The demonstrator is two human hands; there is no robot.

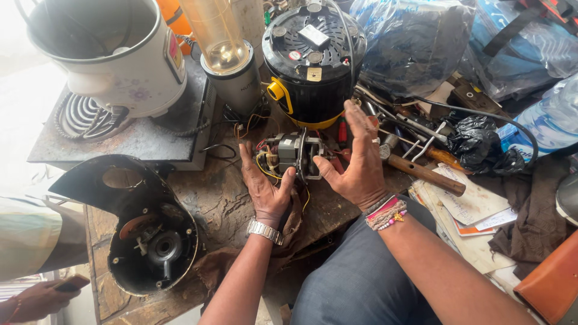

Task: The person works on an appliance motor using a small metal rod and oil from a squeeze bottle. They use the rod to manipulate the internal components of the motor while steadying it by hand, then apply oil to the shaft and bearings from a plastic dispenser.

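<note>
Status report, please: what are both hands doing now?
Left hand and right hand both grip small electric motor, one each side. Motor on worn workbench. Black appliance base right behind; hammer beside right hand.

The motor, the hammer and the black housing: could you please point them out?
motor (293, 153), head view, on its metal frame.
hammer (424, 174), head view, on its wooden handle.
black housing (150, 244), head view, on its open inside.
</note>
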